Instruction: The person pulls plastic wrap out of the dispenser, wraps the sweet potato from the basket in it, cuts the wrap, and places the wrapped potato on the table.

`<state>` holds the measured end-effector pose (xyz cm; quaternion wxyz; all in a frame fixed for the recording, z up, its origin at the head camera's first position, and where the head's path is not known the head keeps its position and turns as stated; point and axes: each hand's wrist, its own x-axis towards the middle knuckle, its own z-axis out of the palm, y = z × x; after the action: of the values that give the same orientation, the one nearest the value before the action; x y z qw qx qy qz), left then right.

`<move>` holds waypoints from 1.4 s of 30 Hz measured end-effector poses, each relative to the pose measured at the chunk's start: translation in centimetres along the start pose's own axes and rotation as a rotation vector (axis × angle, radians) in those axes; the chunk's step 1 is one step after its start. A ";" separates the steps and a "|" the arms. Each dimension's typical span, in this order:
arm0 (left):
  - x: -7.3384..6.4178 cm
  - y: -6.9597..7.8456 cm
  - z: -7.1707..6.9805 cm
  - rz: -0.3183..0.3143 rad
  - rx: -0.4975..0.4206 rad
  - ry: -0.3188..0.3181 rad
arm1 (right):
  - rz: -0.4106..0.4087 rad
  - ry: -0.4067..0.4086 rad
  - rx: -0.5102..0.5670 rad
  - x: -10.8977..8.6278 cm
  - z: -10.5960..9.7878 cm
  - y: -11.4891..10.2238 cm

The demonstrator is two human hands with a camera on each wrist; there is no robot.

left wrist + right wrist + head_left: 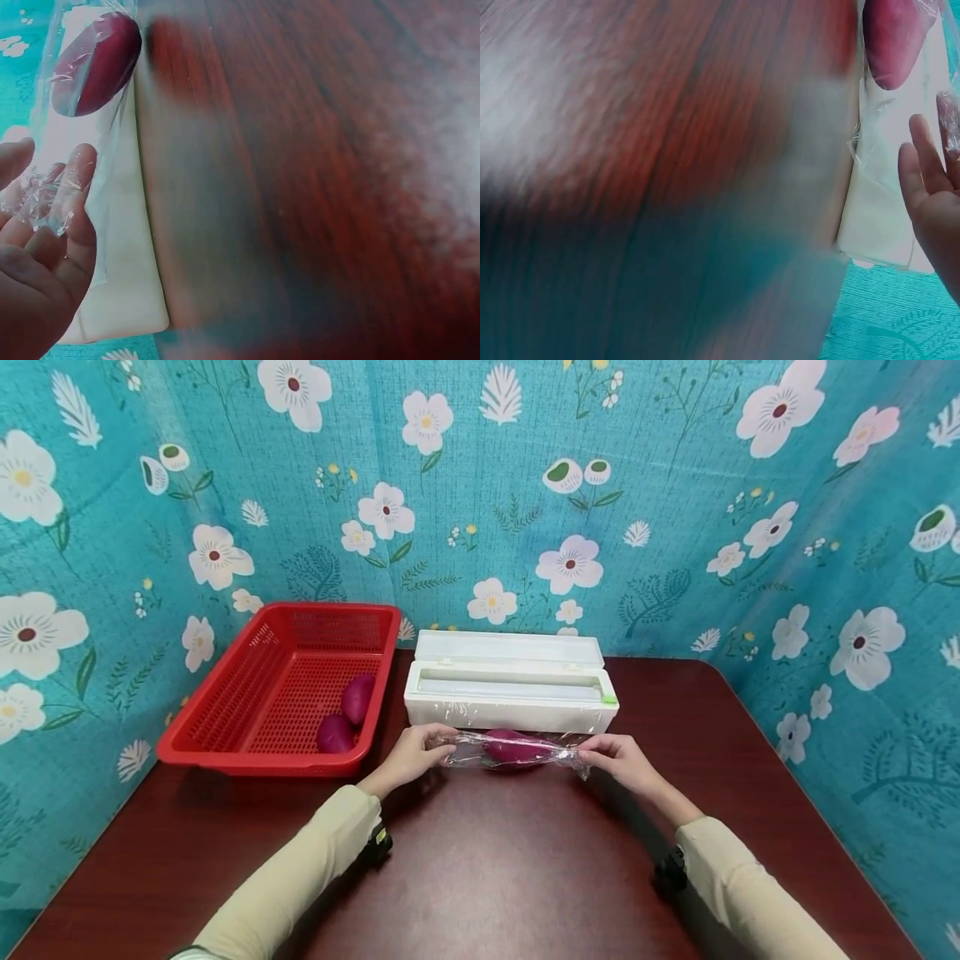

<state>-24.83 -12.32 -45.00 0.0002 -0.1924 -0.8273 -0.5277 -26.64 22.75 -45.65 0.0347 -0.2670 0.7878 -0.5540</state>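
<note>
A smooth purple oval vegetable or fruit (513, 747), its exact kind unclear, lies within a stretched strip of clear cling film (468, 749) in front of the white film box. My left hand (416, 756) pinches the gathered left end of the film. In the left wrist view, crumpled film shows among the fingers of that hand (52, 232). At the opposite end, my right hand (621, 762) pinches the bunched film between thumb and fingers. The right wrist view shows this hand (937, 187) only partly, with its thumb out of frame.
Directly behind stands the white cling film box (510, 714), lid raised, with a roll inside and a green piece at its right end. To the left, a red plastic basket (262, 760) holds two more purple ovals (358, 697). A floral curtain (480, 527) backs the dark red table (495, 877).
</note>
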 end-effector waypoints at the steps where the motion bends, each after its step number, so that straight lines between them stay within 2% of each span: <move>1: 0.1 0.0 0.1 -0.003 0.010 0.015 | 0.020 0.015 0.004 0.1 0.0 0.1; 5: 0.5 0.1 0.3 0.019 0.067 0.065 | 0.115 0.039 0.111 0.2 0.1 0.3; 8: 0.8 0.1 0.6 0.054 0.125 0.103 | 0.138 0.020 0.261 0.5 0.3 0.5; 12: 1.2 0.1 0.8 0.097 0.198 0.143 | 0.148 -0.001 0.356 1.0 0.8 0.6; 16: 1.4 0.1 0.9 0.117 0.233 0.145 | 0.183 0.021 0.293 1.4 1.0 0.6; 20: 1.5 0.2 0.9 0.102 0.272 0.137 | 0.189 -0.001 0.222 1.8 1.2 0.8; 26: 1.6 0.3 1.0 0.065 0.376 0.072 | 0.197 0.022 0.196 2.1 1.5 1.3; 27: 1.6 0.3 1.1 0.058 0.405 0.063 | 0.190 0.037 0.184 2.2 1.6 1.3; 29: 1.6 0.3 1.3 0.051 0.467 0.047 | 0.126 0.065 0.104 2.3 1.7 1.3; 32: 1.5 0.1 1.5 0.043 0.544 0.026 | 0.055 0.054 0.008 2.3 2.1 -0.1; 34: 1.4 0.0 1.6 0.063 0.608 0.013 | 0.008 0.031 -0.042 2.3 2.4 -0.8; 36: 1.4 0.0 1.7 0.089 0.669 0.003 | 0.036 -0.013 -0.018 2.3 2.5 -1.0; 39: 1.4 0.0 1.8 0.150 0.751 0.005 | 0.077 -0.036 -0.045 2.5 2.6 0.0; 42: 1.3 0.0 2.0 0.186 0.772 0.011 | 0.080 -0.062 -0.179 2.7 2.8 0.4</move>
<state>-25.67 -10.15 -45.66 0.1245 -0.2496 -0.9439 -0.1768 -28.16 19.22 -46.44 0.0572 -0.2545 0.8427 -0.4710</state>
